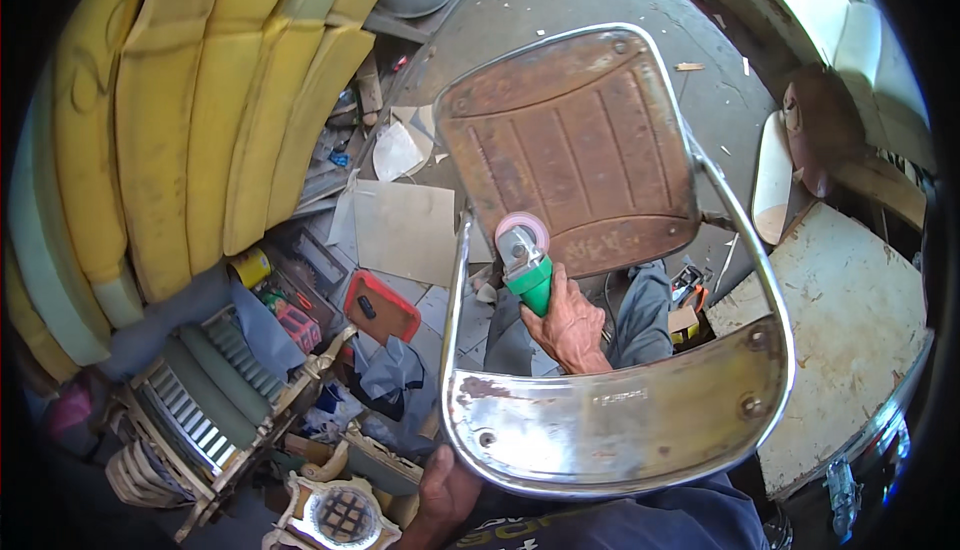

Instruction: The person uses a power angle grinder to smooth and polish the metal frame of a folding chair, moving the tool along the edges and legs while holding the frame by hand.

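A metal chair [570,160] lies in front of me, with a rusty brown ribbed seat and a bright tubular frame. Its curved backrest [620,430], partly shiny and partly dull, is nearest my body. My right hand [570,325] reaches through the gap between backrest and seat, closed around a green angle grinder [535,285]. The grinder's pink disc [522,233] is at the seat's near left edge; whether it touches cannot be told. At the backrest's lower left corner, my left hand [445,490] grips the chair, thumb showing and fingers partly hidden.
Yellow foam pads [220,100] stand upright along the left. Below them are a red tray [382,307], a small wooden chair-like piece [210,400] and assorted clutter. A cardboard sheet [405,230] lies left of the chair. At right is a worn pale board [850,330].
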Tool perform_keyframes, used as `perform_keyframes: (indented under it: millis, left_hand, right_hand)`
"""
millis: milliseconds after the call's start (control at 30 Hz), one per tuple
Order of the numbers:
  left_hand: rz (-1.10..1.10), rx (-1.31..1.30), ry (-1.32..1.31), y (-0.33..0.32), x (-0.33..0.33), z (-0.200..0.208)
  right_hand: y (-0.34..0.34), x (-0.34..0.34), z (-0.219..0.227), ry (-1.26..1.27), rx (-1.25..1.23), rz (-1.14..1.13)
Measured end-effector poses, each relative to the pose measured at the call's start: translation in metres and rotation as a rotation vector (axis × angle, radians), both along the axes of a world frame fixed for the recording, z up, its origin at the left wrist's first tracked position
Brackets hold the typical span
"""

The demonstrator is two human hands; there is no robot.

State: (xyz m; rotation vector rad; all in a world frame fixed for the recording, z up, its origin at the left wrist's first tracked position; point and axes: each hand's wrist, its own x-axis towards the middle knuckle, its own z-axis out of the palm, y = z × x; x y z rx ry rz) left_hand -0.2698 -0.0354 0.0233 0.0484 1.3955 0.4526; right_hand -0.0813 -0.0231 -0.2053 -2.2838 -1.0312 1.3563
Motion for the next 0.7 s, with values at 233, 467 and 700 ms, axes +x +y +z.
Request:
perform_keyframes:
  millis: [233,467,700]
  left_hand:
    - [-0.19,0.033,-0.17,0.001,-0.04,-0.019]
    - [-0.375,0.22,-0.206,0.032,-0.128,-0.029]
    - [-1.114,1.234,0.136,0.066,-0.105,-0.055]
  right_hand:
    - [0.017,-0.037,0.005,-0.167,-0.003,0.153]
    - [0.018,-0.056,0.021,-0.391,-0.127,0.077]
    - [0.024,-0.056,0.023,-0.391,-0.248,0.068]
